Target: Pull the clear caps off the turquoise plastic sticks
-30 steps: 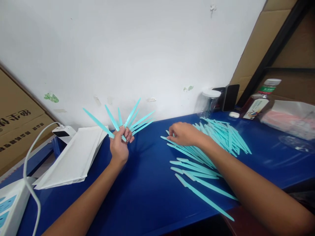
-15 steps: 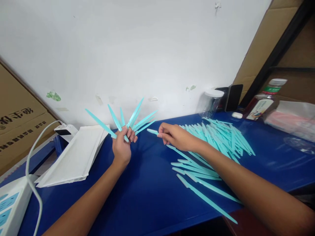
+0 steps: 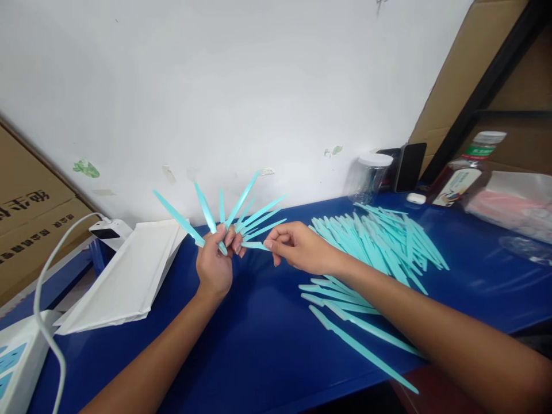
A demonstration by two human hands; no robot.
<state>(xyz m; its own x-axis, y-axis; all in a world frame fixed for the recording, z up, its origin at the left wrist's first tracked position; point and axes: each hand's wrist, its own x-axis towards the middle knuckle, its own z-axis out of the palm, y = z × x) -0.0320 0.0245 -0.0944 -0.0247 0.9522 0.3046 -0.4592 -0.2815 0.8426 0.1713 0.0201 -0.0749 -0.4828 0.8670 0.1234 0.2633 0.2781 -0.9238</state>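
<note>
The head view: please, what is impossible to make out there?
In the head view:
Eyebrow razor held by the right hand: far end hidden by that hand.
Razor fan: most lower ends covered by the left hand.
Razor pile: partly behind the right forearm.
Power strip: cut off by the left edge.
Bottle label: print too small to read.

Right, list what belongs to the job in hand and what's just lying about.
In the job: turquoise sticks fanned in the left hand, one stick in the right hand, turquoise pile.

Lying about: white envelopes, lidded jar, bottle, power strip.
</note>
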